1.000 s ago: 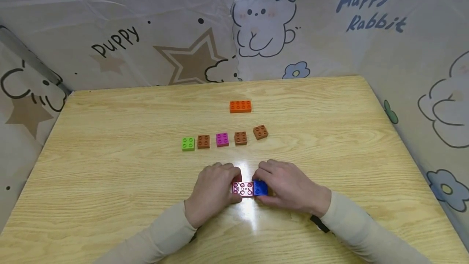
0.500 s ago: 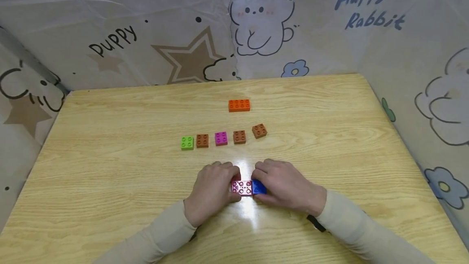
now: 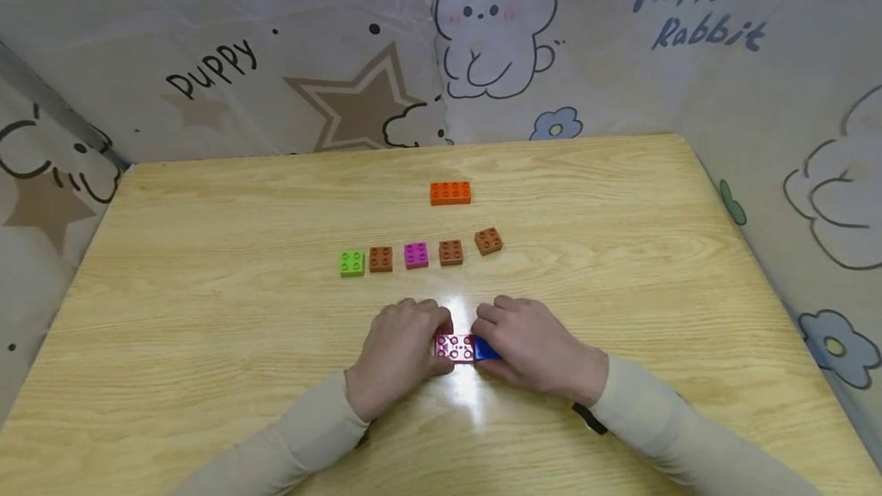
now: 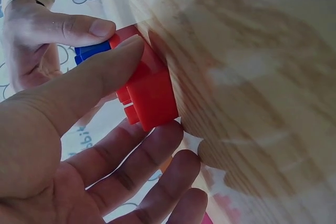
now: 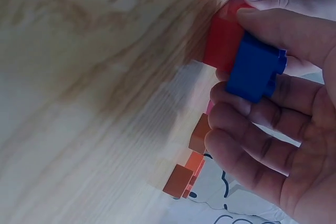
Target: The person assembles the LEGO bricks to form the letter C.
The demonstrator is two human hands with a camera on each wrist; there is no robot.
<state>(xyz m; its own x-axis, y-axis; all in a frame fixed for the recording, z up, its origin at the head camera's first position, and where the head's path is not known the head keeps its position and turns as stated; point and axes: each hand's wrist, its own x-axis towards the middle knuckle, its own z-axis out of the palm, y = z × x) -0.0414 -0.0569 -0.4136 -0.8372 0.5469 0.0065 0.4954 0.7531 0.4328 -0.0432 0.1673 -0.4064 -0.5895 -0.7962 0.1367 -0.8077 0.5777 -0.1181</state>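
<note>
"How were your hands?"

"Your left hand point(image 3: 400, 352), thumb and fingers drawn in, pinched the red brick point(image 3: 459, 348); your right hand point(image 3: 536, 344) likewise gripped the blue brick point(image 5: 254, 69), perched on the red one's right end."

"And beyond?"

"Across the table point(image 3: 241, 220) lay five small bricks point(image 3: 416, 255), with an orange brick point(image 3: 451, 194) farther off."

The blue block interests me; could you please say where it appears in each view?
Head: blue block, below and right of centre, partly hidden by the right hand.
Left wrist: blue block, upper left, partly covered.
Right wrist: blue block, right of centre, mostly visible.
Shared landmark: red block, close by in all three.
</note>
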